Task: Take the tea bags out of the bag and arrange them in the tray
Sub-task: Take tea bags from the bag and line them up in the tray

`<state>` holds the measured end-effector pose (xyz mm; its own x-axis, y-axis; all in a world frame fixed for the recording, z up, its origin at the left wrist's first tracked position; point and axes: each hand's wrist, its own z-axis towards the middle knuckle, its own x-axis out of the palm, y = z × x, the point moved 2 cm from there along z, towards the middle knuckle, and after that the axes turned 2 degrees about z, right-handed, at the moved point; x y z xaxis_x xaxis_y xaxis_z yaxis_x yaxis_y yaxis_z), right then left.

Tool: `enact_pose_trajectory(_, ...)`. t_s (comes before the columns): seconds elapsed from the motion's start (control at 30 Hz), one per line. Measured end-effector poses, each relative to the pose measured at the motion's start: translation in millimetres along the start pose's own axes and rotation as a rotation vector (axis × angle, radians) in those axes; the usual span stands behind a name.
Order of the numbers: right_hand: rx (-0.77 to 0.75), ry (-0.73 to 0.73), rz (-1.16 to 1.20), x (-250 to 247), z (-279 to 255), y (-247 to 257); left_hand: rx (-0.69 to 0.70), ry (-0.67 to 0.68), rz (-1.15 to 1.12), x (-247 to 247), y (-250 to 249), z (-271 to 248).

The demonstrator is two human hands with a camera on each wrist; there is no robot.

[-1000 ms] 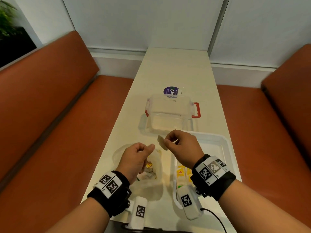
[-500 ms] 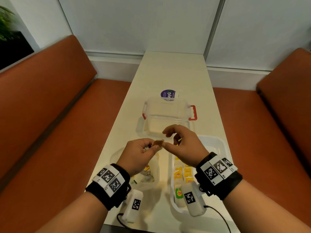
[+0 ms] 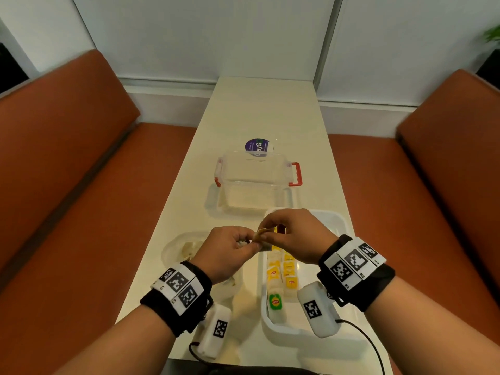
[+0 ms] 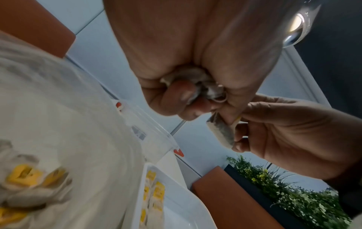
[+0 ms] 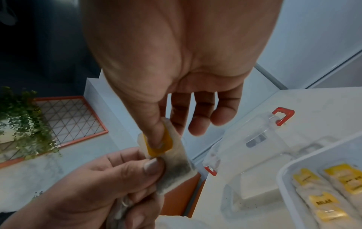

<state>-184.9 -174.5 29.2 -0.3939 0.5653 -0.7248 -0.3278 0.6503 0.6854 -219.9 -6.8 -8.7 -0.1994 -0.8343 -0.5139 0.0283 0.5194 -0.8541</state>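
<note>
Above the table, between bag and tray, both hands meet on one tea bag [image 3: 260, 236]. My right hand [image 3: 267, 230] pinches it, thumb on its yellow tag [image 5: 159, 144], other fingers spread loosely. My left hand [image 3: 250, 243] pinches the pouch [image 5: 177, 172] of that tea bag with thumb and forefinger, and its curled fingers also hold crumpled tea bags [image 4: 197, 84] in the palm. The clear plastic bag [image 3: 181, 249] lies under the left hand, with several tea bags [image 4: 25, 175] inside. Rows of yellow-tagged tea bags [image 3: 282, 269] lie in the left part of the white tray [image 3: 339, 221].
A clear lidless box with red handles [image 3: 254, 182] stands just beyond the hands, a purple sticker [image 3: 256, 147] behind it. Orange benches [image 3: 81, 185] flank the narrow table [image 3: 265, 109]. One green-tagged tea bag [image 3: 275, 301] lies at the tray's near end.
A second ago the right hand held the tea bag apart from the left fist. The hands have closed together and both now pinch that tea bag.
</note>
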Motion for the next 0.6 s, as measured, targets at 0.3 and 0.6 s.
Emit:
enact_pose_trajectory(0.3,0.265,0.297,-0.266,18.4,-31.1,-71.1,-0.343,0.231,0.433,64.4,43.6,-9.6)
enact_pose_trajectory(0.6,0.338,0.549,-0.365,62.8,-34.4,-117.3,-0.495,0.323,0.562,98.2,61.0,-9.4)
